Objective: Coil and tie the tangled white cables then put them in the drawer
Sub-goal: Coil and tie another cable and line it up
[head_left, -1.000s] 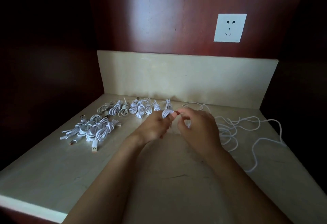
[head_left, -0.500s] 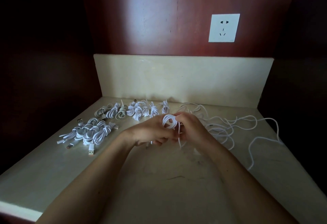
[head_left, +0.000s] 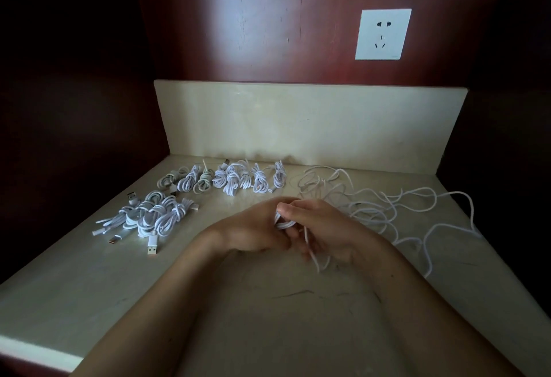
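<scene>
Your left hand [head_left: 253, 227] and right hand [head_left: 325, 229] are both curled tight round one small cable coil [head_left: 283, 223], below-left of the socket [head_left: 383, 34] — loose tangle [head_left: 372, 203] sits straight under the socket, tied bundles [head_left: 232, 180] further left.

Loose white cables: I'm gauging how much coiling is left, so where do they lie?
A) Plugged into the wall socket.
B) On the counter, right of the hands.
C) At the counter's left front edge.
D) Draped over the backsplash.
B: the loose cables sprawl on the counter to the right of the left hand and right hand, which grip a small coil; tied bundles lie left.
</scene>
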A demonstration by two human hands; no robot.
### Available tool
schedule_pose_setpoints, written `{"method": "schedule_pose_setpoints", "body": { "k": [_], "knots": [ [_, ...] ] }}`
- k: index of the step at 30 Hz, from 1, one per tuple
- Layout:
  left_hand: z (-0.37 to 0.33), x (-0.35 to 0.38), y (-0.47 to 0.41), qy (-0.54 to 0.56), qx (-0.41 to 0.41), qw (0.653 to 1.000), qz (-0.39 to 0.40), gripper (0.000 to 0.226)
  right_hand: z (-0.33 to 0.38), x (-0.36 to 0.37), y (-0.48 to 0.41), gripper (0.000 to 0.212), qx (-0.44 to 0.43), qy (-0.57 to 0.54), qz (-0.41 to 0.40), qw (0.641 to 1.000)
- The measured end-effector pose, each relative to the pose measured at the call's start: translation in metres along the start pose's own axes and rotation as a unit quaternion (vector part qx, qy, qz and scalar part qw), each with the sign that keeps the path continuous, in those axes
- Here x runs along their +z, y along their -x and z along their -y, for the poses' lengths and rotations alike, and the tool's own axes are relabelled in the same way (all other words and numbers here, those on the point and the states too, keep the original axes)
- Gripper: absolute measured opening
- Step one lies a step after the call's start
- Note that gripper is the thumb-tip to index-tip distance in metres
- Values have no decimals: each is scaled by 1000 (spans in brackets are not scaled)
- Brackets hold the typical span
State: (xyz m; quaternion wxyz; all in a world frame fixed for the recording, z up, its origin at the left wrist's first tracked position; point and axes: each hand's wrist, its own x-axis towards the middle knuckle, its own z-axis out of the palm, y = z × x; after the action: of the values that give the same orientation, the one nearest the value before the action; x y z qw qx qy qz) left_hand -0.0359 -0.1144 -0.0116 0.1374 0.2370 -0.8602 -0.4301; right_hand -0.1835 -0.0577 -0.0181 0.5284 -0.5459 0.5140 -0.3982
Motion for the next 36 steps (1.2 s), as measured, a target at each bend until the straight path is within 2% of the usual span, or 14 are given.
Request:
{"method": "schedule_pose_setpoints", "body": {
  "k": [3, 5, 9, 10, 12, 14, 16, 19, 22, 26, 29, 32, 36],
  "knots": [
    [7, 1, -2, -67, 15, 997, -36, 53, 4, 5, 2, 30, 37, 2, -19, 999],
    [9, 3, -4, -96, -15, 992, -80, 60, 6, 12, -1, 36, 5, 49, -81, 995],
    [13, 13, -10, -164, 18, 971, -171, 38, 2, 19, -11, 38, -94, 159, -208, 961],
    [11, 16, -11, -200, 6, 958, -205, 33, 2, 18, -12, 37, -108, 165, -222, 955],
    [1, 20, -11, -307, -49, 909, -276, 28, 3, 14, -13, 41, -117, 144, -234, 954],
    [-5, 22, -10, -392, -80, 863, -309, 26, 7, 11, -12, 49, -95, 86, -229, 965],
    [-6, 22, -11, -405, -96, 851, -320, 25, 8, 11, -11, 56, -69, 50, -223, 971],
    [-3, 16, -11, -354, -107, 871, -324, 27, 11, 12, -8, 51, -36, -40, -216, 975],
    [-1, 11, -8, -262, -78, 909, -314, 13, 14, 12, -6, 41, -16, -88, -199, 976],
    [-3, 14, -7, -128, -57, 936, -323, 31, 13, 8, -5, 37, 0, -130, -198, 972],
    [-5, 17, -8, -41, -21, 931, -362, 33, 12, 7, -6, 37, -4, -163, -167, 972],
    [3, 15, -13, 10, 19, 904, -427, 48, 13, 12, -6, 36, -11, -165, -161, 973],
    [7, 12, -16, 67, 45, 899, -431, 42, 16, 17, -5, 35, -22, -158, -168, 973]
  ]
}}
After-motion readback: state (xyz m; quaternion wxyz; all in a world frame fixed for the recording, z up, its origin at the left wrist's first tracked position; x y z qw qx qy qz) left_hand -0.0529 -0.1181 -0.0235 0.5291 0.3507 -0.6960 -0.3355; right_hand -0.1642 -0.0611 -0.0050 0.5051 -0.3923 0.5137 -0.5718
